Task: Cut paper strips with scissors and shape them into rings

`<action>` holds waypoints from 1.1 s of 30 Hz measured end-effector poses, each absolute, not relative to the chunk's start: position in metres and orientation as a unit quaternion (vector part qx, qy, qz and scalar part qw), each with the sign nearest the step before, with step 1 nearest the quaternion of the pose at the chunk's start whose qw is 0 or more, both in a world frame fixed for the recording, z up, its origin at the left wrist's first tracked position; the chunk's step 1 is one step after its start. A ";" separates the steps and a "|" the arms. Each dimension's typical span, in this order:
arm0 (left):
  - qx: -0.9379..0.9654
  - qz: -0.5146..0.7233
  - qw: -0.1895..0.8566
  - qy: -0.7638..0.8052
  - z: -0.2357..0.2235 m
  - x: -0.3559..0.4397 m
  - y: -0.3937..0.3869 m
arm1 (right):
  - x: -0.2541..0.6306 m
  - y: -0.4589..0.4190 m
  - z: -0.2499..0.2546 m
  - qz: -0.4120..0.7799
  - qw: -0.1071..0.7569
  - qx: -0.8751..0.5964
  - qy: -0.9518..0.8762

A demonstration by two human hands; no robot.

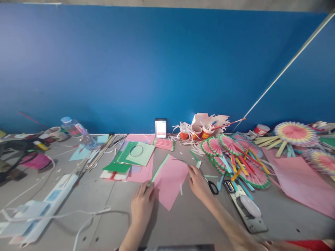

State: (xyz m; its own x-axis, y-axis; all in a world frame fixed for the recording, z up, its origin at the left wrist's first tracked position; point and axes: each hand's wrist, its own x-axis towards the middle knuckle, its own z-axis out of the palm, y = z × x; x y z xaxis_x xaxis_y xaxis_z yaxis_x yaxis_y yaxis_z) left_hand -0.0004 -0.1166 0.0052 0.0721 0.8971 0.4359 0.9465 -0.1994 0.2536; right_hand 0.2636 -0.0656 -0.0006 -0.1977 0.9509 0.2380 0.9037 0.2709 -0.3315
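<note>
A sheet of pink paper (171, 179) with a green strip along its upper left edge lies at an angle in front of me. At its left corner, my left hand (142, 200) is closed on the paper near the end of the green strip. My right hand (197, 181) has its fingers pinched at the sheet's right corner. A small white paper strip (181, 189) rests on the sheet's lower right side. Just right of my right hand lie black-handled scissors (213, 187), their blades partly hidden.
Colored paper sheets (123, 164) and a phone (160, 128) are behind. Pleated paper fans (258, 176), another phone (248, 212) and pink sheets (305, 181) lie right. A power strip (49, 205), cables and a tilted bottle (78, 130) occupy the left. Cups (208, 131) stand along the blue wall.
</note>
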 end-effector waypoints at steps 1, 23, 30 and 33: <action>-0.723 -0.286 0.051 -0.627 0.005 -0.001 -0.117 | 0.269 -0.063 -0.001 0.050 0.195 -0.608 -0.768; -0.664 -0.489 -0.241 -0.512 0.050 -0.009 -0.016 | 0.262 -0.059 0.058 0.200 0.500 -0.522 -0.662; -0.711 -0.490 -0.127 -0.488 0.026 -0.003 -0.002 | 0.251 -0.057 0.069 0.409 0.454 -0.458 -0.646; -0.750 -0.461 -0.237 -0.410 0.043 0.010 -0.020 | 0.245 -0.057 0.072 0.449 0.407 -0.444 -0.660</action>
